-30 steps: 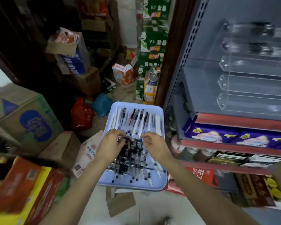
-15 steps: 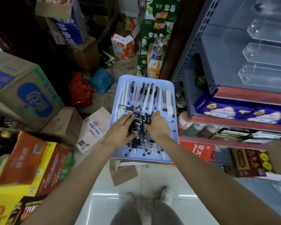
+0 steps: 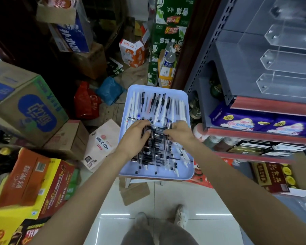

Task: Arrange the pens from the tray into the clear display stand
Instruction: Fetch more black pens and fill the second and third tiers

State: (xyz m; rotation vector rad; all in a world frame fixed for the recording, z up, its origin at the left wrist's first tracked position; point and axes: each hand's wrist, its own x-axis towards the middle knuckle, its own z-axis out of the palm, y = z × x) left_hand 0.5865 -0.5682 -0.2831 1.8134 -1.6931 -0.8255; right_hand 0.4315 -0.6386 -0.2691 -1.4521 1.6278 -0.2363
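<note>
Below my head cam, centre frame, I see the tray: pale blue plastic w/ rounded corners, sitting on a small stool I can barely make out beneath it. Pens fill it. The far half has a neat-ish row, white barrels mixed w/ clear ones w/ black caps and clips, lying lengthwise. The near half is a jumbled heap of clear pens w/ black grips, crossing each other.

Both hands are down in that heap, close together but not touching. My left hand has fingers curled over a bunch of pens; my right hand is curled on pens too, approx level w/ the left. Exact no. of pens in each grip I can't tell, as fingers cover them and the heap blurs.

Up right, the clear display stand sits on the grey shelf, well apart from the tray, w/ stepped clear troughs. Its right side is cut off by the frame edge, and the top tiers are smeared, so contents are unreadable.

Room is a cramped shop storeroom: white glossy floor tiles, cardboard boxes stacked left, green cartons at back, purple packs on the lower shelf.
</note>
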